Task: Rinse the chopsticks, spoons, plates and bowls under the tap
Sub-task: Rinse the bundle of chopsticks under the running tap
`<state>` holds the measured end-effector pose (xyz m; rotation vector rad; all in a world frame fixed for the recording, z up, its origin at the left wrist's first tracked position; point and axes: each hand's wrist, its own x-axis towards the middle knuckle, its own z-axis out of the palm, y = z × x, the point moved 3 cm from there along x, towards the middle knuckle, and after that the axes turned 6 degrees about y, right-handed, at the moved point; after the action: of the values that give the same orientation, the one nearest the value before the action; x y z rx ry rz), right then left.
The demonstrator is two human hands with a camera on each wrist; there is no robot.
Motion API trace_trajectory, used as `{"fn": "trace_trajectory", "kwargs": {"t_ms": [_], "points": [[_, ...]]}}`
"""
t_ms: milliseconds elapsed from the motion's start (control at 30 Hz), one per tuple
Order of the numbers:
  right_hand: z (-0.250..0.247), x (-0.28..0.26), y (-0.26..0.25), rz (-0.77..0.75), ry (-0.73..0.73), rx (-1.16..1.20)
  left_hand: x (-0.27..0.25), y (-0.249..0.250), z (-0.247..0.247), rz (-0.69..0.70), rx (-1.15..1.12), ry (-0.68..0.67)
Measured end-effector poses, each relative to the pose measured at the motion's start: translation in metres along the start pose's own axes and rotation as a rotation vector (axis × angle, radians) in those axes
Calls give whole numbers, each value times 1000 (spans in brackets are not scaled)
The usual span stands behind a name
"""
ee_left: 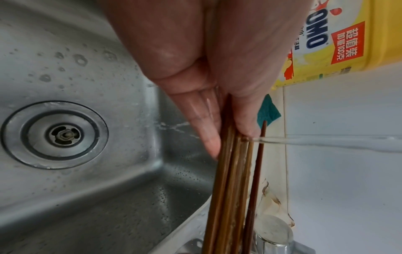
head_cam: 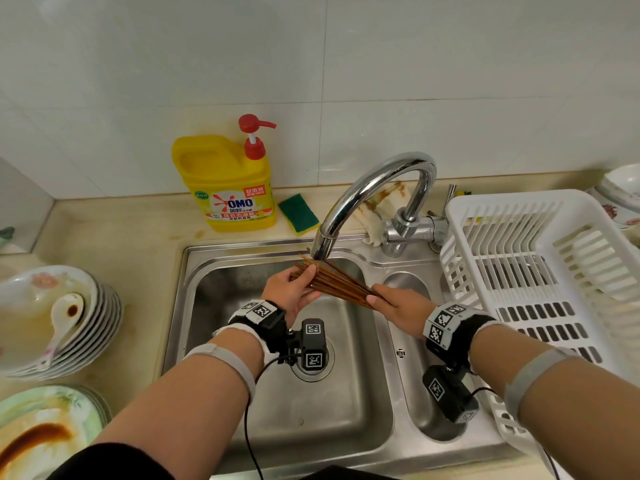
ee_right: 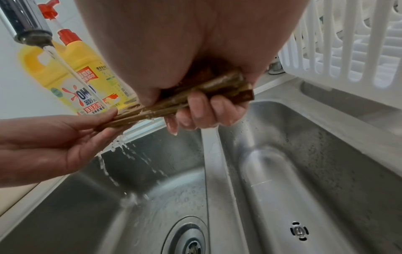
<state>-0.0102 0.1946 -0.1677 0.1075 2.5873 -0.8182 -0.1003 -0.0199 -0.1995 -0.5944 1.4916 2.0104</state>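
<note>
I see the worktop running across the middle of the head view, with the steel sink set into it at centre. A white rack fills the right side, standing over the sink's smaller basin. At the left edge sits a stack of bowls with a spoon lying in the top one, and a stained plate in the lower left corner. A yellow soap bottle stands upper centre, a green sponge just beside it. The tap arches from right of centre, and a thin stream of water falls from its spout onto the chopsticks, which are held as a bundle under the spout, above the large basin. My right hand is curled tight round the bundle's thick end. My left hand has fingers straight beneath the thin ends and the thumb pressed on top, pinching them.
</note>
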Motion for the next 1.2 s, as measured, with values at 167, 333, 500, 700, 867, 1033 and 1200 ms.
{"fn": "trace_trajectory", "kwargs": {"t_ms": [167, 333, 500, 700, 867, 1033, 1200], "points": [[7, -2, 0, -12, -21, 44, -7, -3, 7, -98, -136, -96], [14, -3, -12, 26, -55, 111, -20, -12, 22, -164, -156, -262], [21, -9, -19, 58, -126, 206, -24, -9, 24, -154, -143, -299], [25, -8, -30, 119, -173, 324, -17, -10, 19, -109, -158, -196], [34, -9, -30, 220, -155, 503, -14, -13, 17, -88, -164, -169], [34, -9, -35, 182, -141, 508, -11, -14, 14, -40, -155, -102], [35, -7, -34, 152, -135, 452, -10, -16, 16, -50, -199, -152]]}}
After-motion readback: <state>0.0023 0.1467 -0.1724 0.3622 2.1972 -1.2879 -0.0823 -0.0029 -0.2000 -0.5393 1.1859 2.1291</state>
